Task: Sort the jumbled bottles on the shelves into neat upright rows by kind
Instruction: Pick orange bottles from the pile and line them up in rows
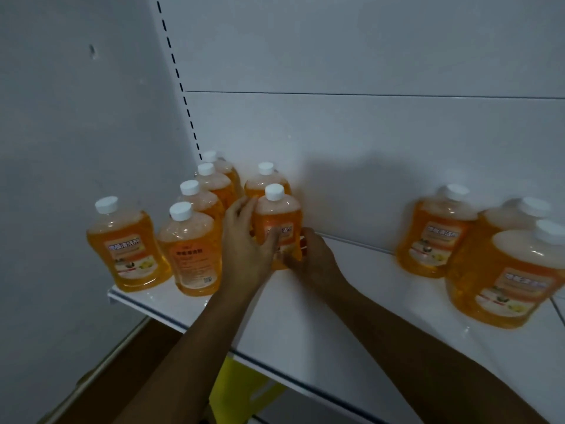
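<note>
Both your hands, left hand (247, 240) and right hand (308, 255), clasp one orange bottle (279, 221); rows (195, 209) stand leftward, three bottles (489, 249) rightward remain loose.

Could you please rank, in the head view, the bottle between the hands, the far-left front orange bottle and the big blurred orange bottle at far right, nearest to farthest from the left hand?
1. The white-capped orange bottle between the hands, touched by the left hand.
2. The far-left front orange bottle, at the shelf's left end.
3. The big blurred orange bottle, far right.
</note>
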